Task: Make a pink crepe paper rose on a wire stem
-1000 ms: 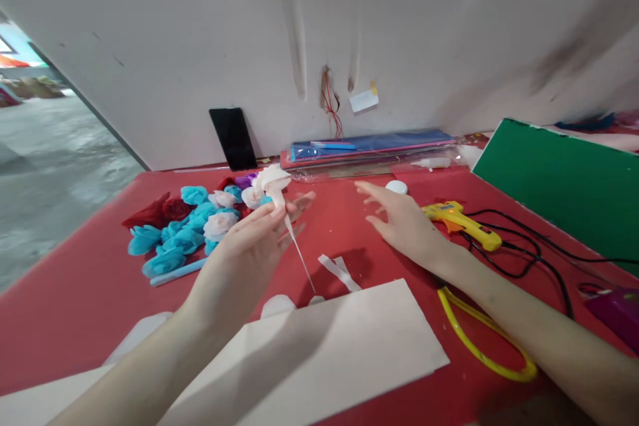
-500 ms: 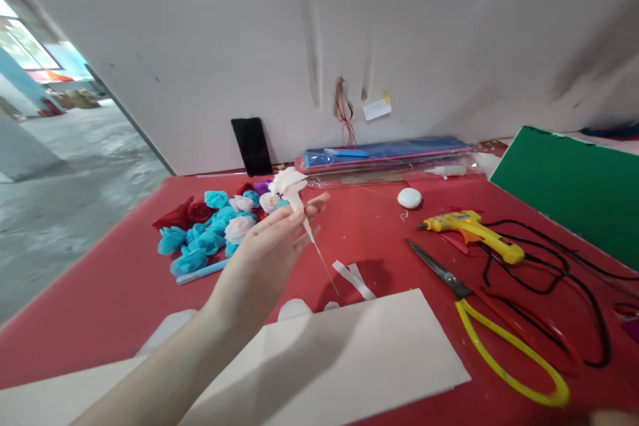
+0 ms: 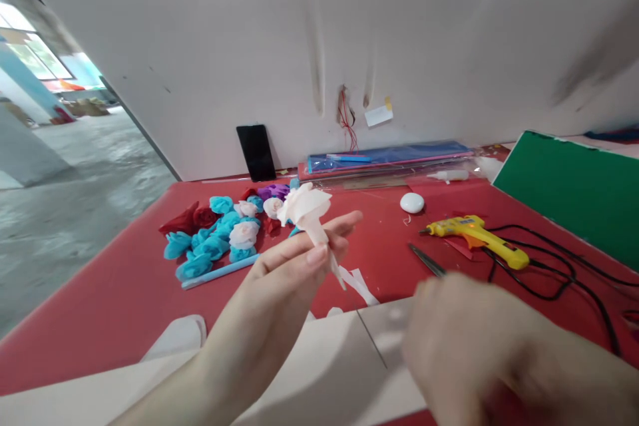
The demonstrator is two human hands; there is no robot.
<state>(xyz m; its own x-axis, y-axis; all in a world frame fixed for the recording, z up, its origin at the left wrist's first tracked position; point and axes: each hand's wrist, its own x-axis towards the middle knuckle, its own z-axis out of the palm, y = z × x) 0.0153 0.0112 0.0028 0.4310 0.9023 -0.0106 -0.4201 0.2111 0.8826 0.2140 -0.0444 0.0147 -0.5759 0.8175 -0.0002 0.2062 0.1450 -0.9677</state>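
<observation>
Between thumb and fingers, my left hand (image 3: pixel 294 273) pinches the stem of a pale pink paper flower (image 3: pixel 305 206), and a thin wire runs down to the right below it. My right hand (image 3: pixel 464 339), smeared by motion, is over the scissors (image 3: pixel 426 259); only part of their blades shows and the handles are hidden. Whether its fingers hold anything cannot be made out. Under both hands lies pale paper (image 3: pixel 319 353). White strips (image 3: pixel 362 286) lie just beyond it.
Blue, red, pink and purple paper flowers (image 3: pixel 212 243) are heaped at left beside a blue roll (image 3: pixel 219 271). A yellow glue gun (image 3: pixel 479 239) with black cord lies right, near a green board (image 3: pixel 574 186). A phone (image 3: pixel 256 153) leans against the white panel (image 3: pixel 210 66).
My right hand has come in from the lower right and now covers the scissors' handles. My left hand, with the flower, has shifted right and slightly down in view.
</observation>
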